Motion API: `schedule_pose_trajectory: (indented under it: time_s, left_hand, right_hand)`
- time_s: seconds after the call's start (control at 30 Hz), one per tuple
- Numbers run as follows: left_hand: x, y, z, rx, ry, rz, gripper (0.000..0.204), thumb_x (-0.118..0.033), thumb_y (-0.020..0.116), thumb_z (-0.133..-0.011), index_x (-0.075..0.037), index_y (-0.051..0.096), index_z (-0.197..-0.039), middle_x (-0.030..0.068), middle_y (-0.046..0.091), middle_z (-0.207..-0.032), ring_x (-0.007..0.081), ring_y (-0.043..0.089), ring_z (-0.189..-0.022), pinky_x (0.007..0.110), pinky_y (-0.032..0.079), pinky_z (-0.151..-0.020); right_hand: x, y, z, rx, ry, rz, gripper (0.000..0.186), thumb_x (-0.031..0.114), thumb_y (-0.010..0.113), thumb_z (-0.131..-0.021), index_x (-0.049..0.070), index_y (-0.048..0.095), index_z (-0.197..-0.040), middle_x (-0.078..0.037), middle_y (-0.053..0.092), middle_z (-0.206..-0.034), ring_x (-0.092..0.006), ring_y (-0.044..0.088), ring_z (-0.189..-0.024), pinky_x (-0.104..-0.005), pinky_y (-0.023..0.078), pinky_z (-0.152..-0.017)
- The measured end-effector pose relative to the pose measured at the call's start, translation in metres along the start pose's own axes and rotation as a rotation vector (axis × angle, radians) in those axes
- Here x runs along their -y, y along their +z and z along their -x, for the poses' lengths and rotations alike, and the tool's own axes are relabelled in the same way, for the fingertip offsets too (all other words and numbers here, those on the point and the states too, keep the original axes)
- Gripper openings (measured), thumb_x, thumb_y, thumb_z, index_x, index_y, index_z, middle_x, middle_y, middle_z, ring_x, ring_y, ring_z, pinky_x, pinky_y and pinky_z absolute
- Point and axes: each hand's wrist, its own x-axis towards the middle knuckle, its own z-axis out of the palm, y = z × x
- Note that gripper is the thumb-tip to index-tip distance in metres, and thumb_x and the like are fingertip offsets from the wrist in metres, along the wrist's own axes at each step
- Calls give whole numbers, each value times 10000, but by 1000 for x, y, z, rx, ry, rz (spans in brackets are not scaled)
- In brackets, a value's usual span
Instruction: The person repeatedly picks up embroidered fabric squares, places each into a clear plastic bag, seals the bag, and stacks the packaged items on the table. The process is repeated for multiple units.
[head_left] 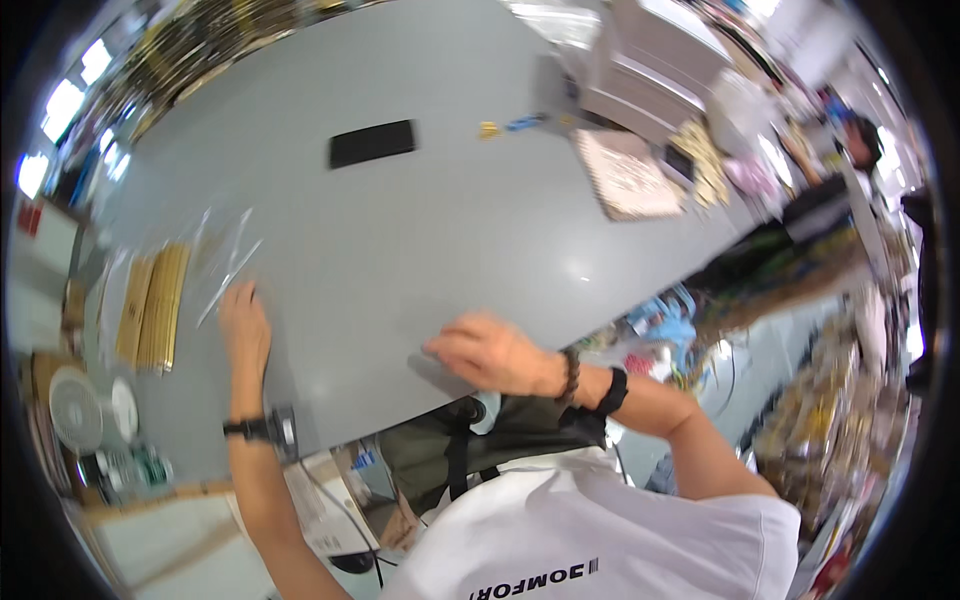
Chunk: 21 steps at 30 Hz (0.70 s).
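My left hand (245,322) is over the left part of the grey table (330,250), its fingers partly curled and smeared by motion. Right beside its fingertips lie thin clear plastic bags (222,255); whether the fingers touch one, I cannot tell. A stack of flat gold-brown cardboard pieces (158,308) lies left of that hand. Above the table's near edge, my right hand (492,353) hovers with its fingers loosely stretched to the left, slightly blurred, and nothing visible in them.
Farther back lies a black phone-like slab (372,144). Right of it are a small yellow piece (489,129) and a blue item (525,123). A pale pink bubble-wrap sheet (630,175) lies near white drawers (655,70). A white fan (76,410) stands at the left. Another person (860,145) is far right.
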Motion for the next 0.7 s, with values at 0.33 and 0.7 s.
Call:
schedule_pose_trajectory:
  time_s: [0.33, 0.7]
  left_hand:
    - [40, 19, -2, -125, -99, -286, 392, -87, 617, -1026, -33, 638, -1413, 174, 631, -1393, 388, 588, -1267, 475, 465, -1082]
    - [-12, 8, 28, -156, -45, -4, 157, -114, 654, -1036, -8, 733, -1120, 154, 685, -1125, 348, 642, -1018, 431, 521, -852]
  right_hand:
    - [-160, -184, 18, -287, 425, 732, 240, 204, 745, -943, 91, 748, -1155, -123, 694, -1154, -344, 651, -1132, -454, 547, -955]
    - [-219, -186, 49, -382, 415, 719, 159, 159, 690, -974, 34, 760, -1044, -167, 722, -961, -363, 685, -958, -456, 565, -848]
